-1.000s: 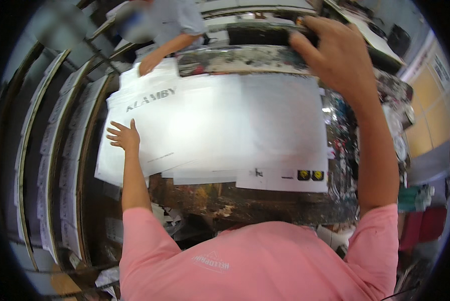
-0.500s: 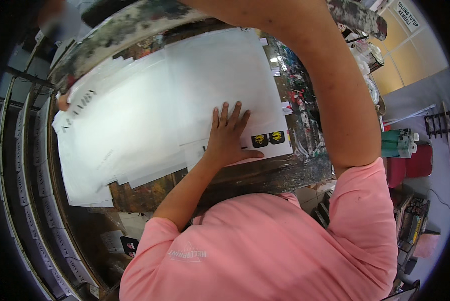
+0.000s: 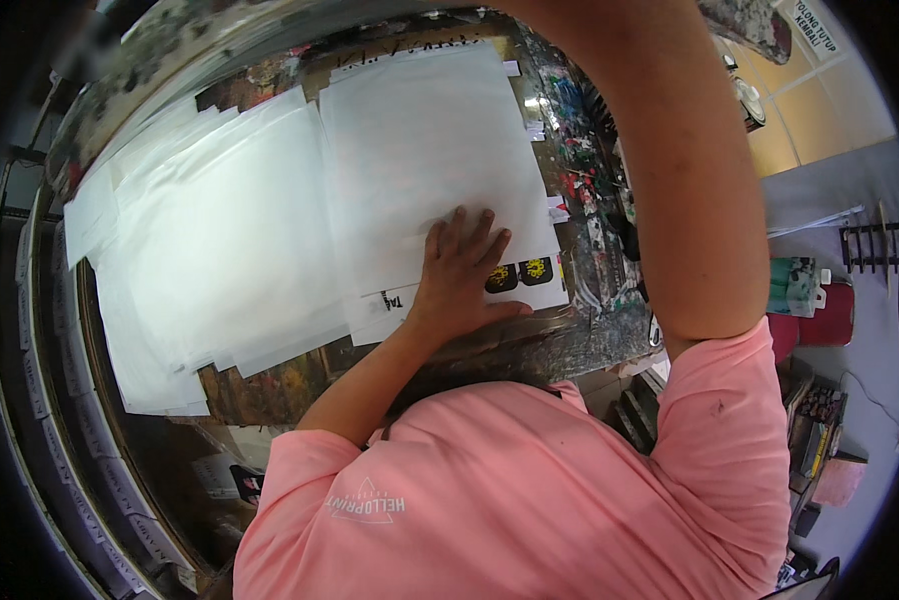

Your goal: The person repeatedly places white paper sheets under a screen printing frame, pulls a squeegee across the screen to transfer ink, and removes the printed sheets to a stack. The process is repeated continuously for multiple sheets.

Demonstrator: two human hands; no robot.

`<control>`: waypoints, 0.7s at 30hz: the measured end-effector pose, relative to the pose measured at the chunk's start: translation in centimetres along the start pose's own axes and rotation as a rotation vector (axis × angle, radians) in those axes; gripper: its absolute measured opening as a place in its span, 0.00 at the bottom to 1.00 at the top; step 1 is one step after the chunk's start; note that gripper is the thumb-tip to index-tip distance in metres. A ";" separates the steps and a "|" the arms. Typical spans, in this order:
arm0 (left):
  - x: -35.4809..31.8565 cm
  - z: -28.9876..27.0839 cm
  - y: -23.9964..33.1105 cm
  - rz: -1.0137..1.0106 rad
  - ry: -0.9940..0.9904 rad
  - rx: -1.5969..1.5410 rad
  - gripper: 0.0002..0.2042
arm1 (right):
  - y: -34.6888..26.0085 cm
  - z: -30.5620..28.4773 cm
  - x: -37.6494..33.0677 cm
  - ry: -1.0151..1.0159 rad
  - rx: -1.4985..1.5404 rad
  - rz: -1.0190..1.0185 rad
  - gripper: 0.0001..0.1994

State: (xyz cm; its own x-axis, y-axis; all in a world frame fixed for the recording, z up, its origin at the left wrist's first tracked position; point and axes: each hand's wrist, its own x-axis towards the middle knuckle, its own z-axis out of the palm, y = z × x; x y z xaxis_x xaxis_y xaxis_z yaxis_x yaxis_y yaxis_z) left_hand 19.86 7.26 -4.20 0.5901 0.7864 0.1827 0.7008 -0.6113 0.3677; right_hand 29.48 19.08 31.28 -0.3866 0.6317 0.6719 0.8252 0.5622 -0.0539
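Note:
My left hand (image 3: 459, 275) rests flat, fingers spread, on a translucent white sheet (image 3: 429, 140) on the work table. Under the sheet's near edge lies a white print (image 3: 547, 296) with black square designs bearing yellow figures. The hand covers part of it. Left of this sheet, and meeting its edge, is a spread of overlapping white sheets (image 3: 219, 230). My right arm (image 3: 694, 190) reaches up past the top edge of the picture, so its hand is out of sight.
The dark table (image 3: 599, 335) is stained with paint. A long paint-smeared beam (image 3: 199, 45) crosses the far side. On the left stands a rack (image 3: 64, 400) with labelled shelves. A green plastic container (image 3: 794, 285) and a red chair (image 3: 831, 312) are at the right.
The overlapping sheets on the left now sit further left, and black marks at their far left no longer show. Fingertips at that edge are gone. My left hand stays flat on the sheet.

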 end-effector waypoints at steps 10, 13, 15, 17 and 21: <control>-3.0 -14.9 -5.7 -0.483 0.729 -0.669 0.45 | 0.1 2.7 -3.5 0.282 -0.061 -0.176 0.26; -8.3 -19.6 -7.5 -0.343 0.939 -1.217 0.53 | -2.0 3.2 -9.7 0.014 -0.139 -0.066 0.33; -11.2 -18.5 -7.4 -0.453 0.839 -1.094 0.48 | -2.8 3.5 -14.2 -0.282 -0.088 -0.098 0.34; -13.4 -14.9 -6.8 -0.589 0.722 -0.873 0.44 | -2.4 4.8 -18.1 -0.593 -0.055 -0.112 0.23; -16.7 -8.7 -7.4 -0.752 0.524 -0.376 0.52 | -2.7 8.8 -23.9 -0.803 0.203 0.109 0.22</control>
State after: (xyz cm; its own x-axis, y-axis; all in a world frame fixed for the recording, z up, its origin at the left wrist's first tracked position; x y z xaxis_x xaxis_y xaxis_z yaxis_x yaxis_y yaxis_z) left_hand 1.28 -0.55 -2.01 -0.2723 0.9534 0.1299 0.5937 0.0602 0.8025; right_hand 32.88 7.17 8.90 -0.5484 0.8332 -0.0710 0.8143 0.5128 -0.2718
